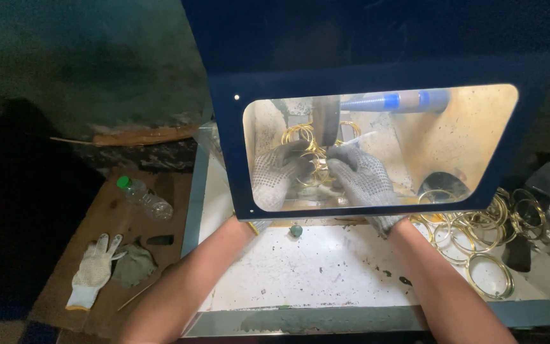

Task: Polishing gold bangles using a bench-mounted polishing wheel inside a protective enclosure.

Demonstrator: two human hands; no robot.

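Both my hands wear grey dotted work gloves and reach behind a dark blue shield with a clear window (377,73). Through the window, my left hand (275,173) and my right hand (359,177) together grip a bunch of thin gold rings (316,167). The rings sit right at a dark upright wheel (324,121). More gold rings (300,135) show behind the wheel. A blue-and-white tube (393,100) runs across the top of the window.
A pile of loose gold rings (479,232) lies at the right on the white metal tray (313,267). A small green bead (296,230) rests on the tray. Left, on brown cardboard: a plastic bottle (144,197), a white glove (93,271), a grey cloth (133,264).
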